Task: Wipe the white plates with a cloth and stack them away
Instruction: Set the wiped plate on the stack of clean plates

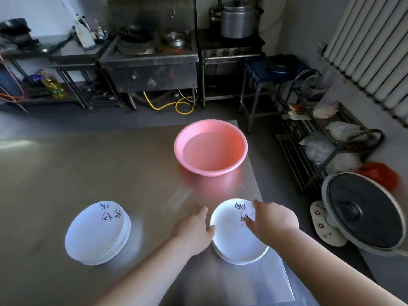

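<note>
**Take the top plate off cleanly with both hands**

The right hand [273, 221] lies over the far right rim of the plate [234, 237]. Its thumb is on the plate's face and its fingers curl past the edge in what looks like a pinch. The left hand [194, 230] is spread, holds nothing, and its thumb just touches the left rim.

The plate tops the right stack [242, 260], near the right edge of the worktop [110, 162]. It should be lifted straight up, fingers under the rim, so the plates below do not slide. No cloth is in view.

The left stack [97, 233] sits well apart, and the basin [212, 168] stands farther off. Both top plates bear black brush characters, too blurred to read.
</note>
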Demonstrator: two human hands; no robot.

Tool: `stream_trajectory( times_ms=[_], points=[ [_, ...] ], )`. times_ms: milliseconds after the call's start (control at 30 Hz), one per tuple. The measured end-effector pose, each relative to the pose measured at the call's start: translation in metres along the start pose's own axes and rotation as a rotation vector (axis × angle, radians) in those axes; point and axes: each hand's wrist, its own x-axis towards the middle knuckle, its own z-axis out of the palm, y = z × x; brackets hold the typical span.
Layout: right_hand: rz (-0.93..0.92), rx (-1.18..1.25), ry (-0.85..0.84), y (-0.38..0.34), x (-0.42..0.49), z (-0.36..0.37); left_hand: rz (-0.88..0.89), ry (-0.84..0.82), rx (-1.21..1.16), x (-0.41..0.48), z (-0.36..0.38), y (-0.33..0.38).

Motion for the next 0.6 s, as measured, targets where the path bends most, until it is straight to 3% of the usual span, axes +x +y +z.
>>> stream_trajectory(
  times_ms=[200, 600],
  points=[
    [-0.109, 0.164, -0.002, -0.097, 0.005, 0.003, -0.071, 0.122, -0.027, -0.037, -0.051, -0.094],
    [-0.179, 0.366, -0.222, -0.305, 0.024, 0.052, -0.468, 0.299, -0.095, -0.098, -0.071, -0.341]
  ],
)
